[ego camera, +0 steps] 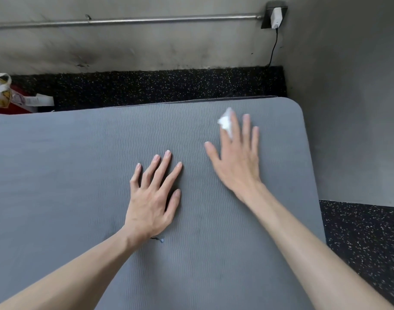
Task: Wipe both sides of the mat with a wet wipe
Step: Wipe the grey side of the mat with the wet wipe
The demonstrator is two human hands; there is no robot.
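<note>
**Inspector:** Speckled black rubber floor (146, 86), grey wall (146, 48) along the top of the frame. Start at the hands.

**Assistant:** Left hand (152, 198), centre frame: fingers straight and spread, palm flat on the mat (57, 175). It holds nothing. Right hand (236, 157), right of centre and further up: fingers straight and extended, pressing down on a white wet wipe (226, 123). The wipe shows bunched beside and under the index finger; this hand is motion-blurred.

**Inspector:** Position of the mat?

**Assistant:** Grey, ribbed, lying flat on the floor and filling most of the frame. Its rounded far corner sits at upper right, close to the wall junction. The wipe is near that corner, on the mat's upper face. A small dark mark with a blue speck (159, 239) lies on the mat just beside the left wrist.

**Inspector:** Surroundings?

**Assistant:** Metal pipe (124, 20) runs along the wall at the top. White plug adapter (276, 16) sits in a dark socket at upper right, its black cable (273, 48) dropping to the floor. A printed bag (0, 92) and red item (17, 106) lie at the left edge; contents cannot be made out.
</note>
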